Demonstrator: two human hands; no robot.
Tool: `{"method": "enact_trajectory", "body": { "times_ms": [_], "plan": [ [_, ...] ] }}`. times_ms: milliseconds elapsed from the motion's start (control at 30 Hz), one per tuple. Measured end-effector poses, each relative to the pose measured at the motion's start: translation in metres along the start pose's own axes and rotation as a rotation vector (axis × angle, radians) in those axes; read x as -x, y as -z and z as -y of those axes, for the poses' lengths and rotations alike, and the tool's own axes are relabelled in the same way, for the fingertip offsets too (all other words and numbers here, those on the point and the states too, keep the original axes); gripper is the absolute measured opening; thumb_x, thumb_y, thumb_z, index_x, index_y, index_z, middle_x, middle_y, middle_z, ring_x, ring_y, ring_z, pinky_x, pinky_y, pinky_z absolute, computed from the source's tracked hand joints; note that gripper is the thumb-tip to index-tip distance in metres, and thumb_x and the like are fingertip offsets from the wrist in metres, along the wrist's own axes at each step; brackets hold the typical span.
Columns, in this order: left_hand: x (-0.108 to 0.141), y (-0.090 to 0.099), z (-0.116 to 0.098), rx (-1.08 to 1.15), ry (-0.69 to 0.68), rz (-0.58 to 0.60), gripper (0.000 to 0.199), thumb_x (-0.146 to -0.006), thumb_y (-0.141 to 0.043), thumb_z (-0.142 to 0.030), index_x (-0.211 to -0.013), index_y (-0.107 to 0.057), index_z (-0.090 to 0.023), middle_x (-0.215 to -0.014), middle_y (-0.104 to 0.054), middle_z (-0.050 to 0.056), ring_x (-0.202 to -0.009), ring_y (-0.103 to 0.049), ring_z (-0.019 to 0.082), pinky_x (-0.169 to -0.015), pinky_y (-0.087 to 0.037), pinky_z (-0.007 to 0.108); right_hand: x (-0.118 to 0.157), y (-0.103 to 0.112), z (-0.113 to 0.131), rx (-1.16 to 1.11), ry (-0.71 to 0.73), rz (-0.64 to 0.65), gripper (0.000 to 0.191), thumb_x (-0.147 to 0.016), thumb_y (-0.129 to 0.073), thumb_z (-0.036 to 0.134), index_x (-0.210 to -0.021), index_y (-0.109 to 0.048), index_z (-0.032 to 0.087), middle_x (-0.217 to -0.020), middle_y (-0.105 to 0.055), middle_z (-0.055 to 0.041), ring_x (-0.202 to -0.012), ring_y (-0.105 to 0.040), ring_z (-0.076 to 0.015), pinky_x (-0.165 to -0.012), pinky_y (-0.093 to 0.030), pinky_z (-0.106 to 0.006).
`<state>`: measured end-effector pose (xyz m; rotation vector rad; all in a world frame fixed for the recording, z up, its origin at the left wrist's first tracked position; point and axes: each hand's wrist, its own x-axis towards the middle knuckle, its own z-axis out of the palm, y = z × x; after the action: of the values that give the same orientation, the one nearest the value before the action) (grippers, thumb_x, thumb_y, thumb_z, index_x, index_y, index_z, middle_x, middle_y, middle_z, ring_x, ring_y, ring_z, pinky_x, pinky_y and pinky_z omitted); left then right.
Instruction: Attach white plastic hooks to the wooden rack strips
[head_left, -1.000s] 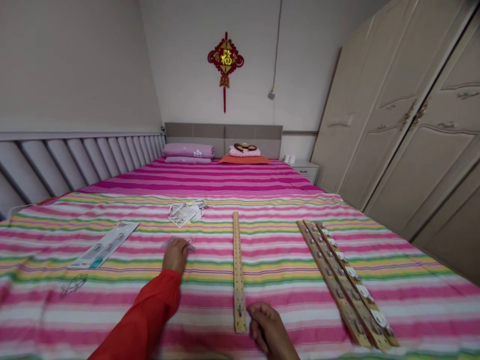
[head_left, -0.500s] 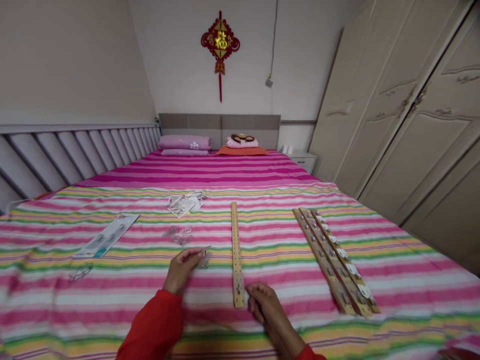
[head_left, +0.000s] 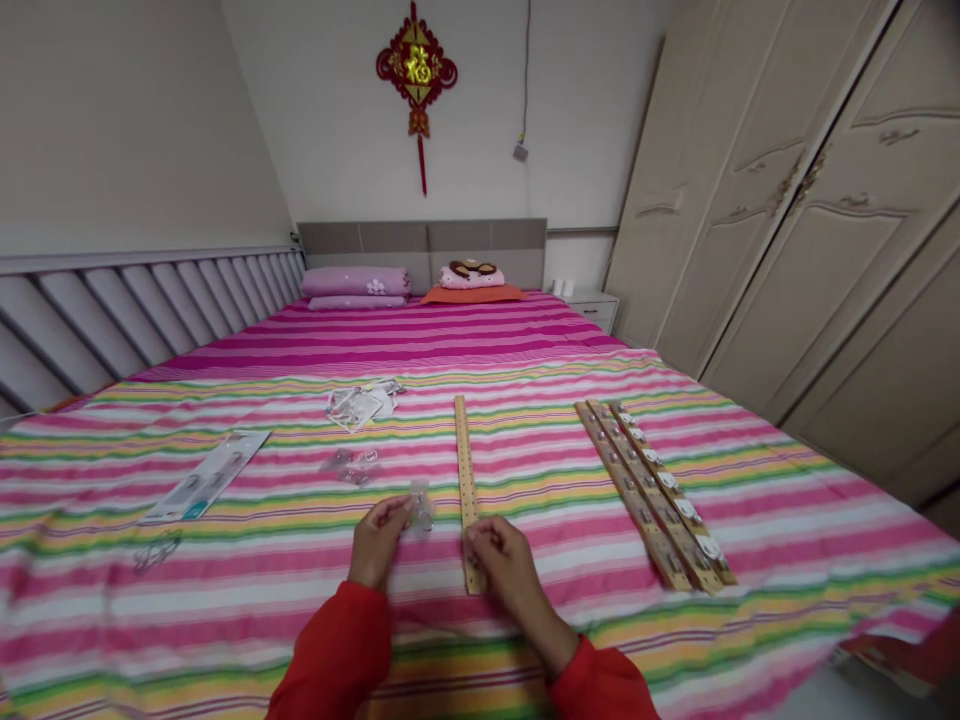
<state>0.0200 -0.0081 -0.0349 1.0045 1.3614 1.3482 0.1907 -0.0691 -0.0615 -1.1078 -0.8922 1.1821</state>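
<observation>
My left hand pinches the edge of a small clear plastic bag, which hangs just left of a narrow wooden strip with holes. Over the near part of that strip is my right hand, its fingers closed together. Whatever may be between those fingertips is hidden, as is the small metal piece seen on the strip before. Another clear bag with small shiny pieces lies beyond my left hand. Several similar wooden strips bearing metal pieces lie side by side on the right, the outermost with white round pieces.
Everything lies on a striped bedsheet. A pile of white-edged cards sits farther back. On the left are a blister card and a loop of thin wire-like pieces. Folded bedding rests by the headboard.
My right hand has moved from beside the strip onto its near part. My left hand has moved slightly right with the bag, now held more upright. The view has shifted a little.
</observation>
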Motion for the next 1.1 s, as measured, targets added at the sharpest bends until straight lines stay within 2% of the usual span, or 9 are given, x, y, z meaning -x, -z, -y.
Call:
{"method": "enact_trajectory", "body": {
  "times_ms": [67,133,233,367,467,600,767,933,1100],
  "plan": [
    [0.004,-0.003,0.001,-0.011,-0.020,0.006,0.043,-0.044,-0.079,-0.045,-0.074,-0.072,-0.015,-0.068,-0.071,0.006,-0.060,-0.060,0.016,-0.058,-0.048,0.028,-0.005,-0.017,0.002,0.005,-0.051,0.027,0.038,-0.062,-0.073,0.050,-0.072,-0.054,0.019,-0.047,-0.053,0.0074,-0.033,-0.044,-0.0080,-0.032,-0.031,-0.020],
    [0.007,-0.005,0.002,-0.015,-0.028,0.021,0.043,-0.046,-0.078,-0.046,-0.074,-0.072,-0.015,-0.070,-0.071,0.007,-0.063,-0.061,0.017,-0.059,-0.049,0.028,-0.012,-0.032,0.000,0.024,-0.084,-0.001,0.040,-0.058,-0.076,0.048,-0.072,-0.052,0.020,-0.045,-0.053,0.0088,-0.030,-0.046,-0.0088,-0.029,-0.029,-0.019],
    [0.009,-0.004,0.002,-0.022,-0.048,0.047,0.041,-0.049,-0.077,-0.045,-0.075,-0.072,-0.015,-0.072,-0.072,0.007,-0.066,-0.061,0.017,-0.061,-0.049,0.028,-0.022,-0.046,-0.006,0.028,-0.130,-0.010,0.036,-0.057,-0.076,0.043,-0.066,-0.050,0.020,-0.039,-0.052,0.0079,-0.028,-0.048,-0.0101,-0.029,-0.033,-0.019],
    [0.000,0.003,0.003,-0.020,-0.078,-0.023,0.040,-0.050,-0.076,-0.043,-0.077,-0.071,-0.015,-0.068,-0.070,0.004,-0.063,-0.058,0.015,-0.061,-0.047,0.027,-0.027,-0.045,-0.012,0.007,-0.169,0.004,0.030,-0.059,-0.073,0.037,-0.058,-0.050,0.019,-0.033,-0.052,0.0058,-0.028,-0.048,-0.0100,-0.029,-0.036,-0.018],
    [-0.005,0.006,0.004,0.019,-0.045,-0.069,0.041,-0.047,-0.077,-0.042,-0.076,-0.071,-0.014,-0.067,-0.069,0.003,-0.062,-0.058,0.014,-0.061,-0.047,0.026,-0.025,-0.041,-0.011,-0.044,-0.180,0.013,0.033,-0.058,-0.074,0.041,-0.057,-0.049,0.018,-0.037,-0.055,0.0047,-0.028,-0.050,-0.0099,-0.028,-0.037,-0.018],
    [0.000,0.002,0.004,0.032,-0.009,-0.020,0.040,-0.047,-0.078,-0.042,-0.076,-0.070,-0.014,-0.071,-0.071,0.005,-0.067,-0.062,0.017,-0.064,-0.048,0.028,-0.026,-0.048,-0.009,-0.098,-0.187,0.049,0.041,-0.057,-0.075,0.050,-0.061,-0.049,0.018,-0.043,-0.060,0.0029,-0.031,-0.055,-0.0119,-0.030,-0.041,-0.019],
    [0.011,-0.006,0.002,0.019,-0.044,0.037,0.040,-0.051,-0.077,-0.044,-0.077,-0.069,-0.015,-0.075,-0.071,0.006,-0.072,-0.063,0.018,-0.067,-0.049,0.028,-0.031,-0.061,-0.009,-0.041,-0.206,0.060,0.041,-0.052,-0.079,0.045,-0.062,-0.049,0.019,-0.033,-0.054,0.0052,-0.028,-0.051,-0.0118,-0.029,-0.039,-0.019],
    [0.011,-0.006,0.001,0.069,0.011,0.028,0.047,-0.047,-0.079,-0.047,-0.080,-0.069,-0.014,-0.068,-0.069,0.004,-0.061,-0.059,0.014,-0.055,-0.044,0.024,-0.033,-0.060,-0.012,-0.045,-0.216,0.112,0.036,-0.051,-0.079,0.040,-0.062,-0.054,0.018,-0.032,-0.053,0.0064,-0.026,-0.047,-0.0095,-0.029,-0.035,-0.017],
    [0.004,0.000,0.004,0.099,0.047,-0.047,0.052,-0.045,-0.079,-0.049,-0.082,-0.069,-0.014,-0.068,-0.066,0.003,-0.057,-0.054,0.011,-0.048,-0.038,0.021,-0.031,-0.055,-0.013,-0.062,-0.211,0.132,0.033,-0.056,-0.074,0.043,-0.051,-0.054,0.017,-0.034,-0.053,0.0034,-0.027,-0.047,-0.0089,-0.029,-0.035,-0.018]
  ]
}}
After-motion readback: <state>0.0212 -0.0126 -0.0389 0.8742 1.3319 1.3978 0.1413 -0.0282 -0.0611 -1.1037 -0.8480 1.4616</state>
